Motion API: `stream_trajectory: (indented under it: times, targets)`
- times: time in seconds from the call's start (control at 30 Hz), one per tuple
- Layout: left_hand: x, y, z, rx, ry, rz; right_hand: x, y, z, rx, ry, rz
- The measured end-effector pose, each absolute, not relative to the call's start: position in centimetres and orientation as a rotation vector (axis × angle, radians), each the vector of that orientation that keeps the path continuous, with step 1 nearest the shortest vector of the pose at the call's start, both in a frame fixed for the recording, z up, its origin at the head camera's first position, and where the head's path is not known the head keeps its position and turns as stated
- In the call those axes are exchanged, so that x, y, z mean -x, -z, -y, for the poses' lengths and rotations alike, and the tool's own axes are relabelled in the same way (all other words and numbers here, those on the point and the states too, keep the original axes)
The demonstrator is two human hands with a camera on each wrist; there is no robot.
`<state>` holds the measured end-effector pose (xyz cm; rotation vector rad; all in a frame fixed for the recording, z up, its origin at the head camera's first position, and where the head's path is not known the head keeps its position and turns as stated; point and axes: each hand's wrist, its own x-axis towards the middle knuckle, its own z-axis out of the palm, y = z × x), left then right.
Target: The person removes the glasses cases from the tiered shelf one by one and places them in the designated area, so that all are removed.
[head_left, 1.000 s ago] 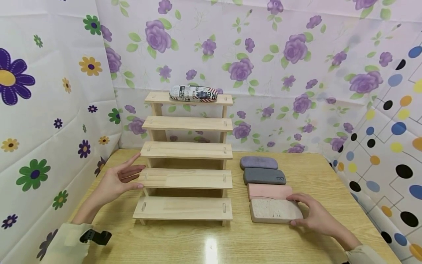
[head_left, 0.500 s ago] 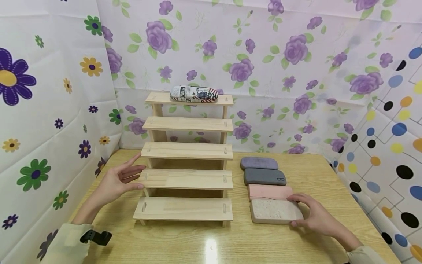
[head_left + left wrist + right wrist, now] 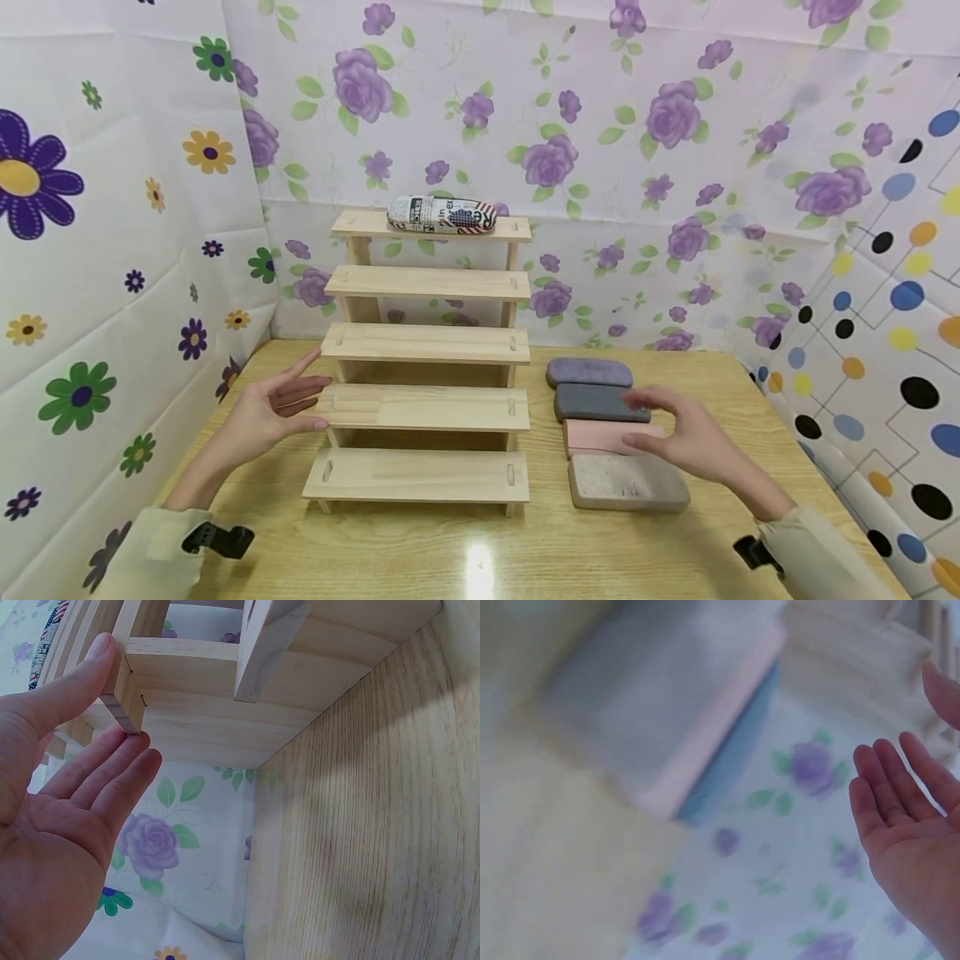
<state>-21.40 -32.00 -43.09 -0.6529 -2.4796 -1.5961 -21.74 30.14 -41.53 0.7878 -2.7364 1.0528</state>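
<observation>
Four glasses cases lie in a row on the tabletop (image 3: pixel 450 550), to the right of a stepped wooden rack (image 3: pixel 423 408): a purple case (image 3: pixel 588 372) at the far end, then a dark grey case (image 3: pixel 592 403), a pink case (image 3: pixel 603 435) and, nearest the person, a beige speckled case (image 3: pixel 626 483). The cases touch or nearly touch one another. The right hand (image 3: pixel 686 437) hovers over the pink and dark grey cases with its fingers spread and relaxed, its grip released and holding nothing; the right wrist view is blurred but shows the same flat palm. The left hand (image 3: pixel 266 412) rests with straight fingers against the left end of the rack's second step from the bottom, grip also released; the left wrist view shows the fingertips (image 3: pixel 127 739) touching the step's end.

A fifth case, newspaper-printed (image 3: pixel 441 213), lies on the rack's top step.

Because the cases lie so tightly together, fingers coming down on one could likely nudge its neighbours out of line. The rack looks light, so a push from the left hand might slide it across the glossy tabletop.

Of writing, only fragments such as "ex" can be read on the printed case, beside a stars-and-stripes patch; the dark grey case bears a small glasses emblem.
</observation>
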Motion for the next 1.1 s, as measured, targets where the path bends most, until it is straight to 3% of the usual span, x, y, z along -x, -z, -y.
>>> stream_trajectory:
  times: [0.57,1.1]
  targets:
    - [21.6,43.2,32.1,0.687,1.647,2.446,27.7,33.9,-20.4,-0.914,-1.117,2.558]
    - [21.8,43.2,32.2,0.704,1.691,2.427,34.4,27.2,-14.4,-0.771,-1.119,2.547]
